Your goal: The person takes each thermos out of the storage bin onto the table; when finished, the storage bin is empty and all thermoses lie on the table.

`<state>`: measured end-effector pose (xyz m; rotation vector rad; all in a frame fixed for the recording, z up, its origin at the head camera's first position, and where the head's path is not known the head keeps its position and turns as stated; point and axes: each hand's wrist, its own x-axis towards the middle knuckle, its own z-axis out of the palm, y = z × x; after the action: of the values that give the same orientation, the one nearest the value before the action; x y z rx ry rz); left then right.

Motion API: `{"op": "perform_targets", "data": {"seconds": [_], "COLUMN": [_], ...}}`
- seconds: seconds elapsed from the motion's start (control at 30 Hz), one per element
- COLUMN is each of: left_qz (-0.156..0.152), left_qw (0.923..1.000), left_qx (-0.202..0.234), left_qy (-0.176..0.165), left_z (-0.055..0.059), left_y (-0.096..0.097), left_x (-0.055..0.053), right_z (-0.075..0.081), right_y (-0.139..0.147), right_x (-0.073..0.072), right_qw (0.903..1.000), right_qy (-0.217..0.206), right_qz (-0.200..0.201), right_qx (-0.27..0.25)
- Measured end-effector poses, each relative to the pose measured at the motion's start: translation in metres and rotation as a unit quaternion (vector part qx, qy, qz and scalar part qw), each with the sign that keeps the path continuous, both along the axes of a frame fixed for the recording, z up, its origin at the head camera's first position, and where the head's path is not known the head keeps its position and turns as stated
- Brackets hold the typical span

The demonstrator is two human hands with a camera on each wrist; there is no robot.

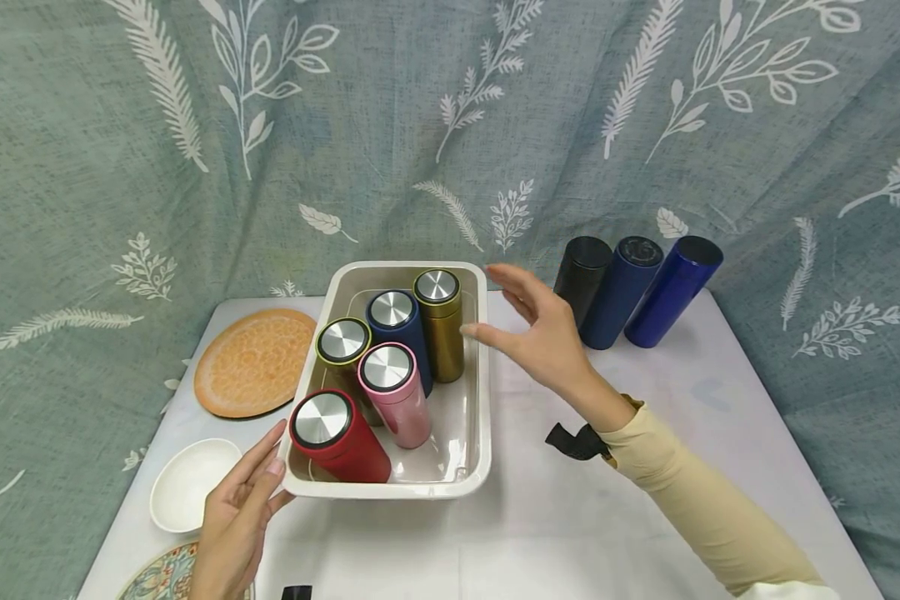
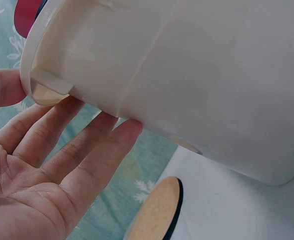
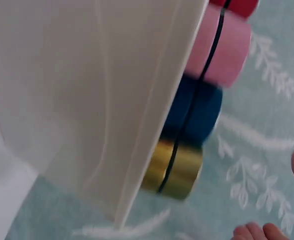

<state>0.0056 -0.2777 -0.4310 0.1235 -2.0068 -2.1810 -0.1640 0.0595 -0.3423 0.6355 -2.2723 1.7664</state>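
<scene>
A white plastic bin point(image 1: 483, 375) holds several upright or slightly tilted vacuum flasks with steel-topped lids: a red flask point(image 1: 352, 450), a pink flask point(image 1: 405, 412), a dark blue flask point(image 1: 416, 342), a gold flask point(image 1: 446, 342) and one with a yellow-green lid rim point(image 1: 345, 342). My left hand point(image 1: 240, 508) holds the bin's near left corner. In the left wrist view its thumb touches the rim and its fingertips meet the outer wall. Above the bin's right rim, beside the gold flask, my right hand point(image 1: 540, 329) has thumb and fingers spread apart, holding nothing.
Behind my right hand stand a black flask point(image 1: 581, 279), a navy flask point(image 1: 621, 292) and a bright blue flask point(image 1: 671, 292). Left of the bin lie a round orange mat point(image 1: 251, 362), a white bowl point(image 1: 191, 483) and a patterned plate point(image 1: 161, 575). A leaf-print curtain point(image 1: 390, 108) hangs behind.
</scene>
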Motion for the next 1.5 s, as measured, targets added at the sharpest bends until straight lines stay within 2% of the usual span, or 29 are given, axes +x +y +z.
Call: {"op": "perform_targets", "data": {"seconds": [0.13, 0.27, 0.37, 0.57, 0.7, 0.97, 1.33, 1.5], "left_qz": [-0.002, -0.005, -0.006, -0.004, -0.001, 0.0, 0.002, 0.001], "left_qw": [1.0, 1.0, 1.0, 1.0, 1.0, 1.0, 0.9999, 1.0], "left_qx": [-0.001, -0.004, -0.006, -0.002, -0.002, 0.0, -0.004, -0.005], "left_qy": [-0.001, -0.005, -0.004, -0.002, -0.006, -0.005, -0.009, -0.007], "left_z": [0.001, 0.002, 0.002, 0.003, 0.003, 0.002, 0.003, 0.002], "left_y": [0.0, 0.0, 0.001, 0.002, 0.002, 0.001, 0.0, -0.001], "left_x": [-0.001, -0.001, -0.002, -0.002, -0.002, 0.0, 0.0, 0.001], "right_z": [-0.003, -0.011, -0.018, -0.029, -0.033, -0.036, -0.036, -0.035], "right_y": [-0.012, -0.024, -0.032, -0.044, -0.05, -0.065, -0.074, -0.077], "right_x": [0.01, 0.015, 0.014, 0.009, 0.007, 0.005, 0.008, 0.01], "right_qw": [0.997, 0.9926, 0.9879, 0.9722, 0.9641, 0.9607, 0.9646, 0.9631], "right_qy": [-0.028, -0.061, -0.088, -0.14, -0.165, -0.153, -0.128, -0.133], "right_qz": [0.066, 0.104, 0.127, 0.181, 0.2, 0.224, 0.219, 0.227], "right_qx": [0.027, 0.016, 0.014, 0.05, 0.057, 0.056, 0.07, 0.059]}}
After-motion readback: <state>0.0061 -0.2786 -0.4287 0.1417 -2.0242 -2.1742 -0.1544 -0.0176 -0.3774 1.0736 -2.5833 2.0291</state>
